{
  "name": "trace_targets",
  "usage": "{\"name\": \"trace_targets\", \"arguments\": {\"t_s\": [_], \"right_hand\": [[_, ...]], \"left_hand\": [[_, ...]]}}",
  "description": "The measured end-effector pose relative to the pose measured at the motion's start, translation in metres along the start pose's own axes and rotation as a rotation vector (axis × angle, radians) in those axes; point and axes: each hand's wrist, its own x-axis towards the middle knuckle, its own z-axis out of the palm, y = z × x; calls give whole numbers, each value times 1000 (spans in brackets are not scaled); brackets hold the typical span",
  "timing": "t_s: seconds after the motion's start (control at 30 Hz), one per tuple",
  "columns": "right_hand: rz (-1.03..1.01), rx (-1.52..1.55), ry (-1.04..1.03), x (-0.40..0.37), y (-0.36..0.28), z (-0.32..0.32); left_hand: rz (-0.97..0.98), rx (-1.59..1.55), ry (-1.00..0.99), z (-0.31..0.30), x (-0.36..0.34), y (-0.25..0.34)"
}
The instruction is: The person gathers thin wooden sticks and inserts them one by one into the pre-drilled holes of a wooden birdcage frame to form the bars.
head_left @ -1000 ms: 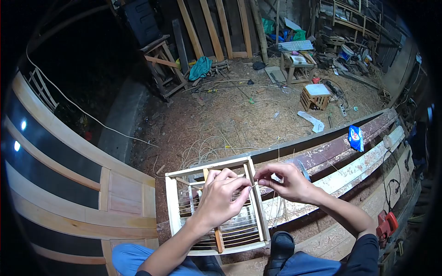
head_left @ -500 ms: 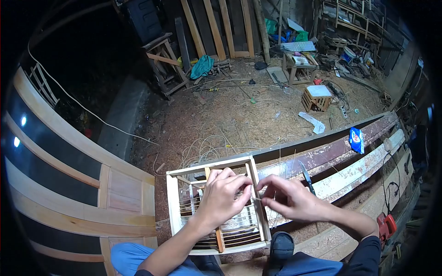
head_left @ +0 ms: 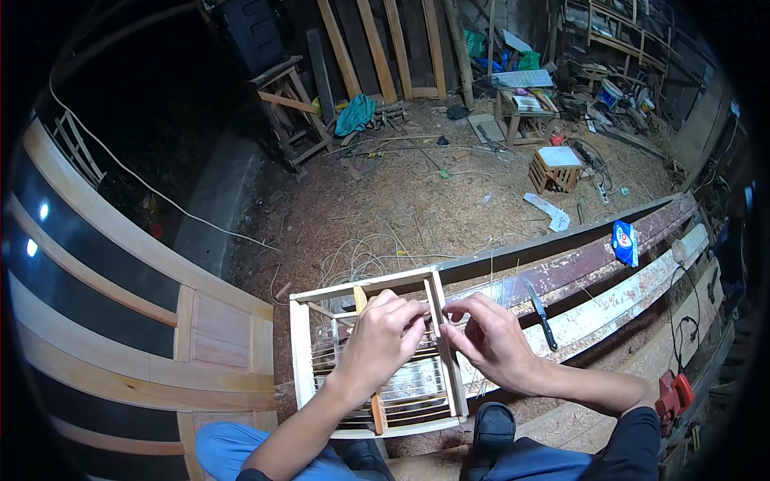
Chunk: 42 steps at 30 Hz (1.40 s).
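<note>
A pale wooden frame (head_left: pixel 300 353) lies below my hands, with thin sticks (head_left: pixel 413 398) running across it. My left hand (head_left: pixel 383 333) is over the middle of the frame, its thumb and fingers drawn together in a pinch. Just right of the frame's inner upright bar (head_left: pixel 440 321), my right hand (head_left: pixel 493 341) has its fingers curled and thumb close to the index finger. Whatever sits in either pinch is too small to make out. To the right, a black-handled knife (head_left: pixel 542 317) rests on the planks, near several thin upright strands (head_left: pixel 503 293).
A blue packet (head_left: pixel 624 244) lies on the long painted planks (head_left: pixel 597 309). A red power tool (head_left: pixel 674 393) is at the lower right. Panelled wooden doors (head_left: pixel 224 337) stand at left. Coiled cord (head_left: pixel 361 255), a slatted crate (head_left: pixel 555 170) and wood shavings cover the floor ahead.
Both hands have shifted slightly up and left. My right hand has turned more upright, and the knife's handle now shows fully beside it.
</note>
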Motion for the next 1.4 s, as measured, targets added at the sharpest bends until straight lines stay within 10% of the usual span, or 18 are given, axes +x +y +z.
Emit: {"name": "trace_targets", "arguments": {"t_s": [1.4], "right_hand": [[155,260,-41,7,15,2]], "left_hand": [[-50,94,-288,-16,2,10]]}}
